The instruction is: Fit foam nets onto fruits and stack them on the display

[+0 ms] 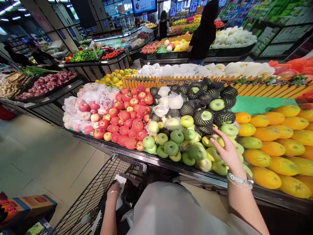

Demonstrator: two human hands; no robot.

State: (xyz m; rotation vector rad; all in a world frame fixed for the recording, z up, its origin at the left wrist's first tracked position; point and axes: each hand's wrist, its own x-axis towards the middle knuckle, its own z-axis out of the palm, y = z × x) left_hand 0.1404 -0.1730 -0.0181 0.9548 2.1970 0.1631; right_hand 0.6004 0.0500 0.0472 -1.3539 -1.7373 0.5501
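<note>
My right hand (227, 150) reaches over the green apples (197, 152) at the front of the display, its fingers apart and nothing held in them. A watch (241, 179) and a thin bracelet are on that wrist. Just beyond the fingertips lie fruits in black foam nets (203, 117). My left hand (115, 188) is low at the shopping cart (90, 186), beside a black item with white parts (129, 191). Its fingers are dark and mostly hidden, so their grip does not show.
Red-netted apples (129, 125) and bagged pinkish fruit (94, 96) lie left of the green apples. Orange-yellow papayas (278, 147) are stacked at the right. An orange picket divider (264, 89) runs behind. A person in black (202, 36) stands beyond it. Boxes (29, 207) sit at lower left.
</note>
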